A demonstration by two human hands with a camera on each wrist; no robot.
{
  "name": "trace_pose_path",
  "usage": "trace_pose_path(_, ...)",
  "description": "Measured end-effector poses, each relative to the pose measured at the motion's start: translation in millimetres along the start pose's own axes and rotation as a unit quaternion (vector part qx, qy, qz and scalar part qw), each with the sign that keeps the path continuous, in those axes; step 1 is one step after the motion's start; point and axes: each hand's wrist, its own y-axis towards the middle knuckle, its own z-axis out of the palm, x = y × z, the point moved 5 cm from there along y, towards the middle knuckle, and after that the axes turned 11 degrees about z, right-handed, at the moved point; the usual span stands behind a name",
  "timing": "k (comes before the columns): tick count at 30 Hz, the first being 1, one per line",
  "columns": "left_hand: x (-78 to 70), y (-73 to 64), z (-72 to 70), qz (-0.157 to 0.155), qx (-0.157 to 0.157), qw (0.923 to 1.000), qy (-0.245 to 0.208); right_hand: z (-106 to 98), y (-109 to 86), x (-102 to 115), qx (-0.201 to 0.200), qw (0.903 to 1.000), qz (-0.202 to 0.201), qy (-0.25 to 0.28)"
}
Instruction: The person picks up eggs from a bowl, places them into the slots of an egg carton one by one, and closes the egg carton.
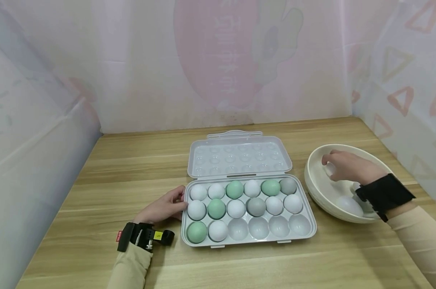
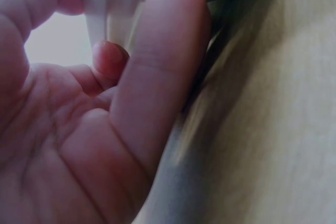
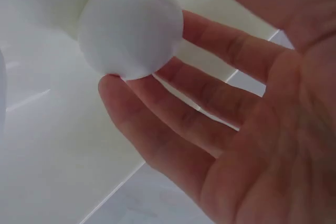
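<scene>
My right hand [image 1: 351, 165] reaches over the cream bowl [image 1: 316, 192] and holds a white egg [image 3: 131, 30] at its fingertips. The same egg shows under the fingers in the head view. More eggs [image 1: 349, 205] lie in the bowl's near side, partly hidden by the wrist strap. My left hand [image 1: 163, 205] grips the left edge of a white plastic egg box [image 1: 258, 228], its thumb near the front. White, green and grey eggs fill the box's back and middle rows. In the front row sit a green egg [image 1: 197, 232] and a white egg [image 1: 218, 230] at the left, with bare cells to their right.
The box's clear lid [image 1: 239, 154] lies folded back behind it, flat on the wooden table [image 1: 138, 160]. Printed curtains [image 1: 145, 72] hang at the back and both sides. A small camera [image 1: 166, 237] is strapped to the left wrist.
</scene>
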Motion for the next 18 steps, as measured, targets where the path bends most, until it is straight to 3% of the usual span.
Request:
trace_pose_path(10, -0.4, 0.0, 0.2, 0.003, -0.002, 1.0000, -0.003, 4.4, 2.5, 1.0, -0.013, 0.9996, 0.003, -0.025)
trace_pose_path(18, -0.7, 0.2, 0.6, 0.004, -0.002, 0.9999, -0.013, 3.4, -0.7, 4.1, -0.009, 0.9993, -0.017, -0.032)
